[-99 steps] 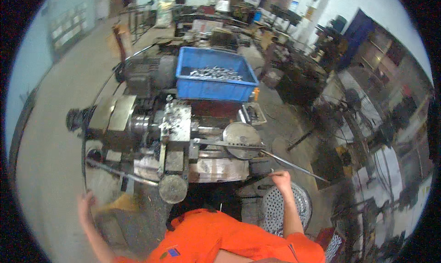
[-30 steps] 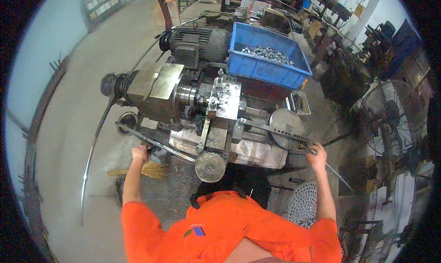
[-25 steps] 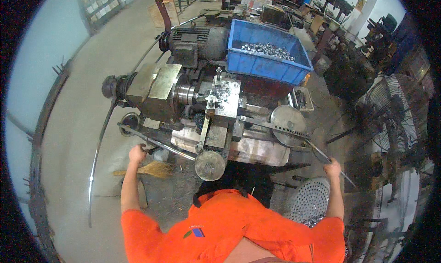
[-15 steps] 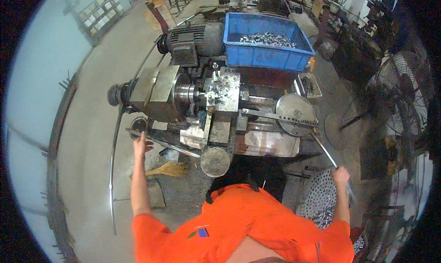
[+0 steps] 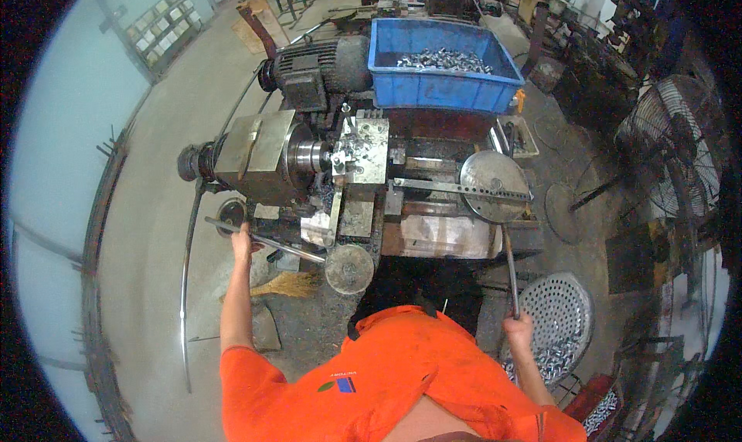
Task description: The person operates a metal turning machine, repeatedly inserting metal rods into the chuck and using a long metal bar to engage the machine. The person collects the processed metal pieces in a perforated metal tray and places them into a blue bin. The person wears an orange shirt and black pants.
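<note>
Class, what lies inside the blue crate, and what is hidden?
The blue crate holds a heap of small shiny metal pieces. The heap and the near wall cover whatever lies lower down.

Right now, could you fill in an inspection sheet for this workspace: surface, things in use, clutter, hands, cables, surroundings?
Surface: lathe, dark specks on its block
Things in use: lever at right, rod at left
Clutter: broom on the floor; bin and holed tray, both holding metal pieces
Hands: left hand at the rod, grip unclear; right hand closed around the lever
Cables: none certain
Surroundings: fan at right, wall at left
</note>
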`<state>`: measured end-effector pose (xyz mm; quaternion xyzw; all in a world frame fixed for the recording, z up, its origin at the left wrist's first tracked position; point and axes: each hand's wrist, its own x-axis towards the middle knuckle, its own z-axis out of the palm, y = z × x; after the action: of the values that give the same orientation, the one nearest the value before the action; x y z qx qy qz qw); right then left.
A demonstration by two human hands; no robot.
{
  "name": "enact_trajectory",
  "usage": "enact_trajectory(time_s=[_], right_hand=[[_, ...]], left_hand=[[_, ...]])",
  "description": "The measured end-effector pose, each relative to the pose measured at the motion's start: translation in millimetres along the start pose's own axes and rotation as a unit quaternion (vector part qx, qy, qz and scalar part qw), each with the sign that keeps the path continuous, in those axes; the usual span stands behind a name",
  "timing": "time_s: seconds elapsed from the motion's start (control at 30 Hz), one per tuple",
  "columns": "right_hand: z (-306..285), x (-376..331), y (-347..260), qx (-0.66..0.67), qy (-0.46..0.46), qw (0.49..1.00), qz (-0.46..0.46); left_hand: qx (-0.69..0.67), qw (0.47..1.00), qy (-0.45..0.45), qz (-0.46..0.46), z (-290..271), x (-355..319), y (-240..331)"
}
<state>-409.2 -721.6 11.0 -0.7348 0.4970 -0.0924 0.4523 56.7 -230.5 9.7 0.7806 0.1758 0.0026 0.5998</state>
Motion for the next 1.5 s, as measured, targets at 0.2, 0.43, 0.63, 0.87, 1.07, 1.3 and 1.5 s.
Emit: enact_trajectory(time_s=[0.2, 0.43, 0.63, 0.87, 1.07, 1.3, 1.5], right_hand=[[2.7, -0.3, -0.8, -0.022, -0.013, 1.000, 0.003], [-54.7, 54.4, 7.7, -0.259, 0.068, 0.960, -0.083], [-122.0, 214.6, 11.8, -0.517, 0.169, 0.838, -0.042], [-41.7, 186.9, -28.3, -0.402, 0.338, 0.794, -0.306], [12.6, 114.1, 14.6, -0.263, 0.178, 0.914, -0.252], [17.1, 90.1, -10.4, -0.238, 0.128, 0.931, -0.245], [16.0, 92.7, -61.1, -0.162, 0.137, 0.926, -0.313]], left_hand=[[0.028, 0.999, -0.027, 0.004, -6.4, 6.5, -0.9], [0.052, 0.998, -0.030, -0.028, -17.6, 2.2, 3.4], [-0.040, 0.997, -0.061, -0.026, -2.5, 21.7, -27.3], [-0.081, 0.993, -0.076, -0.052, -32.0, 19.7, -41.9], [0.578, 0.785, -0.147, 0.169, -16.2, 18.0, -108.0], [0.537, 0.841, 0.064, 0.023, 54.8, -1.9, -174.8], [0.558, 0.814, -0.113, 0.116, 26.8, 20.7, -187.6]])
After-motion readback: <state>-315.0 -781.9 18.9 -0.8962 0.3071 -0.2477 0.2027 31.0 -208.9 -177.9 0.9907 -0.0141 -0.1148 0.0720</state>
